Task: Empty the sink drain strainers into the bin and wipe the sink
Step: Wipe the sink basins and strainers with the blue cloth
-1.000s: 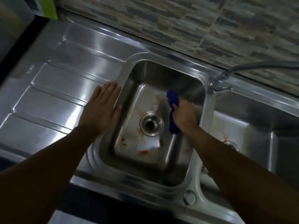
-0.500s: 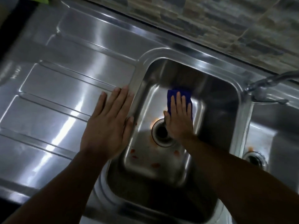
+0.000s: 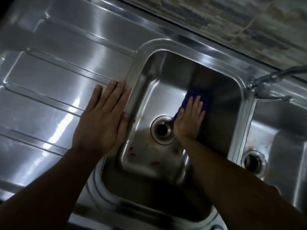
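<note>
Stainless steel covers the whole tabletop (image 3: 33, 146) beneath a stone-patterned tiled wall (image 3: 249, 22), dim and streaked with glare. At the far left lies the ribbed drainboard (image 3: 54, 77). The left hand (image 3: 103, 120) rests flat on it at the sink (image 3: 137, 75) rim, its grip wide and holding nothing, acting as a brace.

Down in the bowl, orange-red scraps (image 3: 131, 149) lie along the near floor, left of and in front of the drain (image 3: 162, 130). I cannot tell whether a strainer sits in that dark hole. Just right of the drain, the right hand (image 3: 189, 120) presses the blue cloth (image 3: 197, 98) against the floor of the bowl. Its fingers are straight and spread, so the grip is wide, and the cloth shows beyond the fingertips.

To my eye the wiping is only partly done. The stroke would do best coming back toward the near left corner, with the palm kept flat and the scraps gathered into the cloth, not pushed down the drain. The bowl's curved corners and the raised drain ring look likely to trap residue.

Further right the tap (image 3: 265, 78) stands over the divider, clear of the hand. Beyond it, the second bowl (image 3: 272, 130) shows an orange smear near its own drain and looks unwiped.
</note>
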